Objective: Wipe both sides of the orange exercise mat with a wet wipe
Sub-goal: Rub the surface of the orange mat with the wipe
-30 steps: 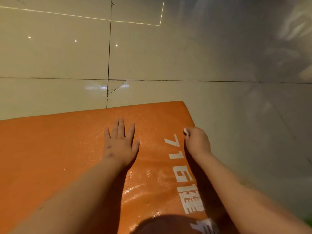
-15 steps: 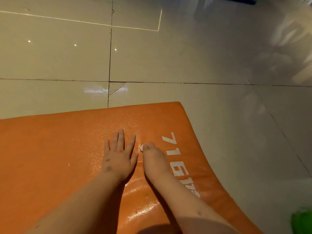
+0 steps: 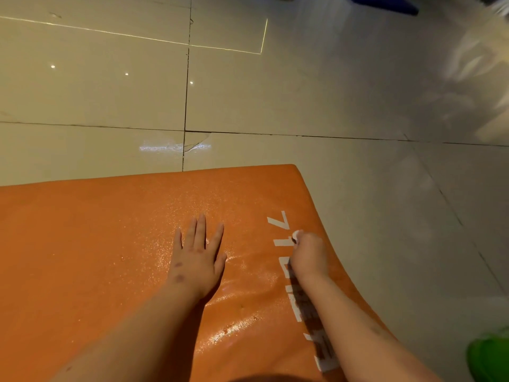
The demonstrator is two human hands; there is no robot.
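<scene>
Right hand [image 3: 309,257] curled round one white wet wipe [image 3: 297,235], pressing it on the one orange mat [image 3: 82,257] by its white lettering.
Left hand [image 3: 196,257] lies flat on the mat, fingers straight; the mat rests on the tiled floor [image 3: 275,100], one green object [image 3: 489,354] near it.

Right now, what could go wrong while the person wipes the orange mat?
The orange mat looks wet and shiny beside the left hand, which presses flat on it, so that hand might slip. The right hand holds the wet wipe bunched small in its fingers, close to the mat's right edge. It could slide off onto the tiled floor and pick up dirt, or miss patches.
</scene>
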